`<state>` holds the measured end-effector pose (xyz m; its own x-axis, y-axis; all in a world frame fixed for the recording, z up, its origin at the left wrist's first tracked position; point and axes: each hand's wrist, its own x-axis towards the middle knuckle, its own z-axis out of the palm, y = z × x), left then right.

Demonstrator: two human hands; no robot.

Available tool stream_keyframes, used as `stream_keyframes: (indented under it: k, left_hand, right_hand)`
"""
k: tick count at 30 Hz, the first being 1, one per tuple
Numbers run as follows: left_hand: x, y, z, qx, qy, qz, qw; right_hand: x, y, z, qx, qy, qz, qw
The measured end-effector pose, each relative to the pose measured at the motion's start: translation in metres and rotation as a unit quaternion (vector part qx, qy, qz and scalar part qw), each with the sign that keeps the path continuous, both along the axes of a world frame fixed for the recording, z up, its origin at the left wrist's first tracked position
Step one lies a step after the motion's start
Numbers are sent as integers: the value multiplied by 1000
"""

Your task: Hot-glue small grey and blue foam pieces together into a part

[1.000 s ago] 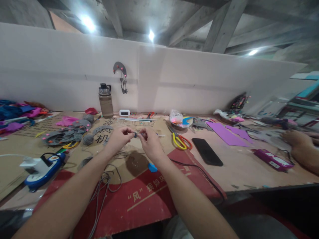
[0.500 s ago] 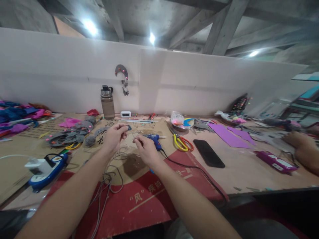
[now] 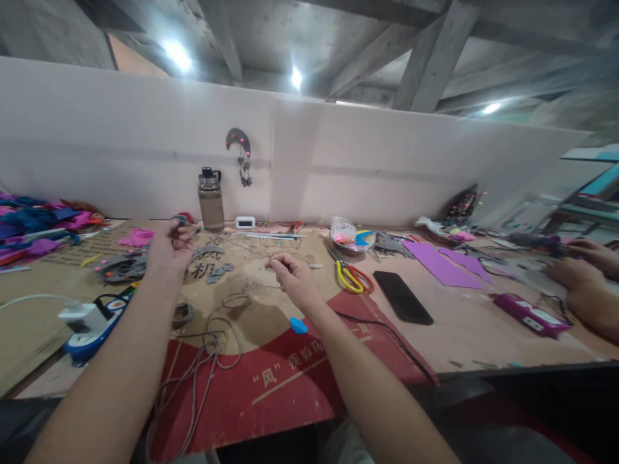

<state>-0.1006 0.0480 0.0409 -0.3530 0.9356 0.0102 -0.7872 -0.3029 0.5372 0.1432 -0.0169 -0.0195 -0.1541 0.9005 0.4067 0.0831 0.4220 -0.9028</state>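
- Hands have drawn apart since half a second ago: the left hand (image 3: 169, 248) has swung left and far, while the right hand (image 3: 291, 276) stays near the middle of the desk (image 3: 464, 335).
- Raised over the edge of the felt pile (image 3: 120, 265), the left hand has its fingertips pinched together; what they pinch is too small to tell.
- Loosely clenched, thumb against forefinger, the right hand now hides the glue gun that lay bare just beyond it before. Only the black cable (image 3: 382, 322) shows past the forearm, and a blue scrap (image 3: 298, 325) lies by the wrist.
- Between the forearms the grey cord (image 3: 207, 335) lies looped on the desk. It is unmoved, nearer than the felt bits (image 3: 216, 272) that sit between the two hands.
- Right of the right hand lie scissors (image 3: 353, 277) and phone (image 3: 402, 296), as before.
- Far right, a co-worker's hands (image 3: 578, 280) rest by a purple box (image 3: 529, 314).
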Motion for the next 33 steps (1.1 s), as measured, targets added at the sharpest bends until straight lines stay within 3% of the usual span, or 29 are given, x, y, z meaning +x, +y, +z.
stream_keyframes:
  k: [5,9,11,13,15,17,19,22,24,26,29,33]
  left_hand:
    - [-8,2,-3,-10,6,20,1000]
    - [7,7,-10,1,72,19,997]
    - [19,6,-14,14,120,8,993]
    - [30,2,-17,34,174,-7,984]
    - [39,-4,-18,75,275,-2,958]
    - [46,-9,-20,91,323,3,942]
    - [53,-12,-22,92,350,0,932]
    - [63,-15,-28,94,389,-24,916]
    - [70,-18,-33,97,414,-53,904]
    - [79,-22,-38,103,434,-87,891]
    - [90,-28,-45,107,459,-124,873]
    - [99,-32,-50,92,500,-134,851]
  right_hand:
    - [15,-6,10,-69,106,94,987]
    - [25,-6,12,-57,-80,163,982]
    - [29,0,8,0,-192,85,978]
    - [36,9,1,54,-262,-80,960]
    - [44,20,-8,53,-310,-232,921]
    - [50,29,-17,17,-352,-315,881]
    - [52,35,-24,-5,-361,-340,869]
    - [40,34,-26,33,-262,-296,918]
    - [25,29,-23,71,-156,-225,959]
    - [9,22,-19,83,-80,-146,983]
    - [-9,15,-15,62,-22,-82,994]
    - [-15,14,-14,21,23,-57,998]
